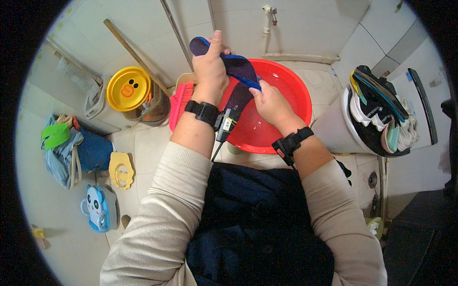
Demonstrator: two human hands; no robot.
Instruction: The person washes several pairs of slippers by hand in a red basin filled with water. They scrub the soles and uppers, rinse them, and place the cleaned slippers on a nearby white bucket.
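My left hand [211, 62] grips the upper part of a dark shoe insole with a blue edge [241, 68], its thumb pointing up. The lower corner of the insole is pinched between the thumb and fingers of my right hand [268, 100]. The insole looks bent or twisted between the hands. Beneath them, a red plastic basin [303, 103] holds water. A second dark strip, perhaps another insole [239, 98], shows below the first; whether it is held or lies in the basin I cannot tell. Black straps with small devices sit on both wrists.
At the right, a white bin [329, 125] bears a pile of shoes and insoles [381, 100]. A yellow basin [111, 89], a pink brush [180, 103] and a wooden handle [132, 52] stand at the left. A blue bucket with cloths [94, 150] is farther left. A tap [273, 16] is on the wall ahead.
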